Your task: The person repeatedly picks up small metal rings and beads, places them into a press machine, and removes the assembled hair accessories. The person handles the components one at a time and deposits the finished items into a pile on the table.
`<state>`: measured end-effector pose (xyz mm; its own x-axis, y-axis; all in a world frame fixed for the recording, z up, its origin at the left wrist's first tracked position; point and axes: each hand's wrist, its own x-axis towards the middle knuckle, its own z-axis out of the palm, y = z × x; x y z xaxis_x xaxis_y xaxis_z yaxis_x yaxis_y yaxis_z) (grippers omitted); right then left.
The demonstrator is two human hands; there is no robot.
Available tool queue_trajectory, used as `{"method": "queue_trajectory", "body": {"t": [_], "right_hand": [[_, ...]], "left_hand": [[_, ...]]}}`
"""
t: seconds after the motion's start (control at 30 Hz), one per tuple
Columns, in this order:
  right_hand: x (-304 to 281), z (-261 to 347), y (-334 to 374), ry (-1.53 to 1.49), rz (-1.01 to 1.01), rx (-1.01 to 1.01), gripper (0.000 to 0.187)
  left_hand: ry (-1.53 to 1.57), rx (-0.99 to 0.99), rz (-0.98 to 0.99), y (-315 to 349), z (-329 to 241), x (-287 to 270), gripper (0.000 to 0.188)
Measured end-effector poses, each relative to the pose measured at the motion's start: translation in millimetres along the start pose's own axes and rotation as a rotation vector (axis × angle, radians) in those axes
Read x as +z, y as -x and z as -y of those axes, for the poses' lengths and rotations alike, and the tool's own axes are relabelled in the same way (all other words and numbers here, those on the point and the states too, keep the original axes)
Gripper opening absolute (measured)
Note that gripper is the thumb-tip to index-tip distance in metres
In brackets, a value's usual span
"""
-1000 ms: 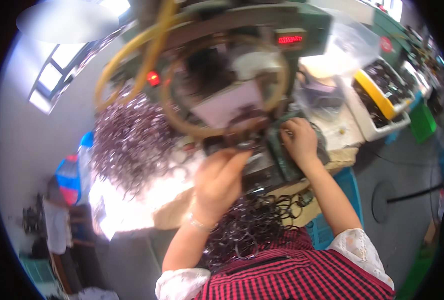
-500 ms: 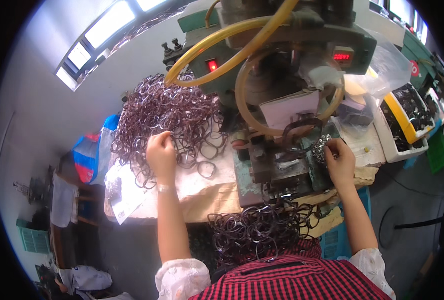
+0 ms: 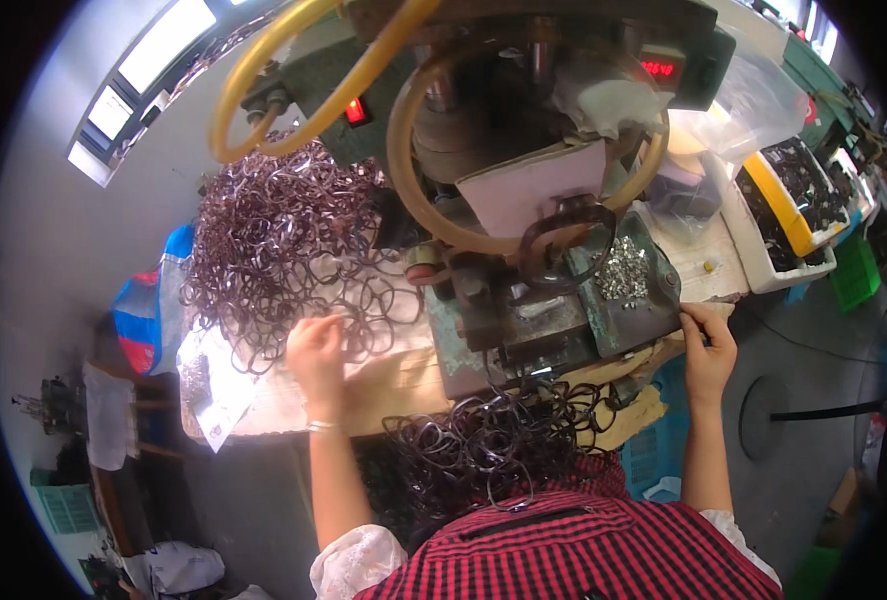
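Observation:
My left hand [image 3: 317, 352], its fingers closed, is at the near edge of a large heap of dark, shiny metal rings [image 3: 274, 225]. Whether a ring is between its fingertips is hidden. Thumb and fingers of my right hand [image 3: 709, 348] are pinched together at the near right corner of a dark metal plate [image 3: 604, 335]; anything tiny between them is too small to make out. Small silvery metal pieces [image 3: 625, 272] lie piled on that plate, left of this hand. Between my hands stands the green press machine [image 3: 554, 60] with its steel die block [image 3: 549, 325].
More dark rings [image 3: 469, 440] rest in my lap on a red-and-black checked apron [image 3: 534, 535]. A yellow hose [image 3: 389, 65] loops before the press. White foam boxes [image 3: 764, 258] of dark parts stand right. A blue-and-red bag [image 3: 144, 315] sits left of the heap.
My right hand has left the pile of silvery pieces and moved nearer me to the plate's corner. The left hand has drawn back toward me from the heap. The view has shifted slightly.

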<state>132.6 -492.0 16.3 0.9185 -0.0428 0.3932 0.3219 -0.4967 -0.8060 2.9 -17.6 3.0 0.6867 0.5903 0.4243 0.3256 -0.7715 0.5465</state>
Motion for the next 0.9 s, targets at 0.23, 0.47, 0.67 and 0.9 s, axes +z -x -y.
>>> {"method": "queue_trajectory", "body": {"t": [0.23,0.47,0.67,0.9], "right_hand": [[33,100,-25,-0.228,0.3,-0.224,0.016],[106,111,-28,-0.721,0.347,-0.011,0.03],[109,115,-28,-0.823,0.344,0.136,0.038],[97,145,-21,-0.955,0.451,0.305,0.044]], "left_hand": [[0.866,-0.295,0.013,1,-68,-21,0.03],[0.874,-0.313,-0.018,19,-61,22,0.03],[0.946,-0.215,-0.076,9,-83,24,0.031],[0.952,0.129,-0.345,23,-162,-48,0.033]]}}
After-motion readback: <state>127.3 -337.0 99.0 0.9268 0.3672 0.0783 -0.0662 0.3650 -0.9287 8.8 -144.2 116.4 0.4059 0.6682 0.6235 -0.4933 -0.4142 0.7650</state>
